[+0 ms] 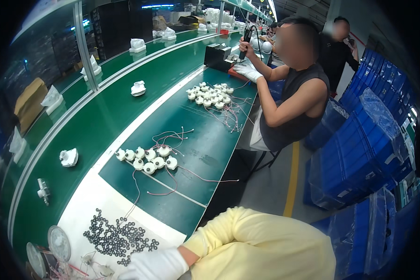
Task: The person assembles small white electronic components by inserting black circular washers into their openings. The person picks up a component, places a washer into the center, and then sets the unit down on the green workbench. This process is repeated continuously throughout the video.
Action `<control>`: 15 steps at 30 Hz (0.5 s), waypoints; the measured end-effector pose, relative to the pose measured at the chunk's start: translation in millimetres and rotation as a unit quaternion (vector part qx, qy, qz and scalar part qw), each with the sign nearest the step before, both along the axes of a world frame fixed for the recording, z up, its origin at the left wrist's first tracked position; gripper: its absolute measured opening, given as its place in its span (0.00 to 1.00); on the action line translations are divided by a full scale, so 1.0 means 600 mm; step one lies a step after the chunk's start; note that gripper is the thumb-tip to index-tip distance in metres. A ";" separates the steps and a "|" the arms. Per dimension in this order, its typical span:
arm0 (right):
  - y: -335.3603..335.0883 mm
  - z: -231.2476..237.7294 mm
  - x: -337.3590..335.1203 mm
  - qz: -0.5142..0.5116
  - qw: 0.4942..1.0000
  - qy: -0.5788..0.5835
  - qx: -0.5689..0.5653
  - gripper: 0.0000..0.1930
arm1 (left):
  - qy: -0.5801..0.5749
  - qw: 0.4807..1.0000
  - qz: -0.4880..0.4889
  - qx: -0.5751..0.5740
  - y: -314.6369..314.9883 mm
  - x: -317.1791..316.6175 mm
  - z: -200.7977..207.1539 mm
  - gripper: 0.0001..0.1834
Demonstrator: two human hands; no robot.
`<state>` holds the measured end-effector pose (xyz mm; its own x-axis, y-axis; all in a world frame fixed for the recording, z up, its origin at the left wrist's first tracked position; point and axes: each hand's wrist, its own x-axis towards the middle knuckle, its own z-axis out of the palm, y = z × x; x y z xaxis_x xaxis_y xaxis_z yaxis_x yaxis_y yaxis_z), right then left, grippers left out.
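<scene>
The right hand (156,265), in a white cloth glove, is low down by the bottom edge, at the end of a puffy yellow sleeve (266,238). Its fingertips are hard to see, so I cannot tell if it is holding something. I cannot tell what the left hand does. The small, round black rings (119,235) are the things nearest the right hand. They lie in a messy patch just past it, on a flat white sheet (102,191). To the left of the rings stand two pale round discs with shiny rims (59,243), with thin wires in front. Farther up, on the green surface (186,151), sits a bunch of round cream-white parts with dark knobs (149,169), with thin pink and white wires spread around. A bigger bunch of the same kind (208,102) sits behind it. Beyond that, a co-worker in a dark sleeveless top (294,107) holds up a long black tool (248,39). On the left, white lumpy parts (137,88) rest apart on a long green belt (112,116). On the right, big blue plastic crates (354,154) are piled up.
</scene>
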<state>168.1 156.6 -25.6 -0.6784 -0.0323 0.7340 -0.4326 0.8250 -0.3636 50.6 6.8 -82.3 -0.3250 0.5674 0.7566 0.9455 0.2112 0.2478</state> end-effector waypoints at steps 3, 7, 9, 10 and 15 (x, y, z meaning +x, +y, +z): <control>-0.039 0.003 -0.054 0.079 0.984 0.155 -0.048 0.21 | -0.003 1.000 -0.002 -0.003 -0.003 0.002 0.004 0.27; -0.048 0.007 -0.070 0.118 0.981 0.143 -0.055 0.17 | -0.011 1.000 -0.008 -0.005 0.000 0.005 0.006 0.26; -0.050 0.010 -0.068 0.115 0.978 0.157 -0.072 0.16 | -0.014 1.000 -0.012 -0.003 0.000 0.007 0.006 0.25; -0.049 0.012 -0.067 0.111 0.975 0.176 -0.081 0.16 | -0.015 1.000 -0.015 -0.001 -0.001 0.009 0.007 0.25; -0.064 -0.045 -0.083 0.148 0.960 0.079 -0.226 0.25 | -0.043 0.999 -0.027 0.016 -0.013 0.005 0.015 0.23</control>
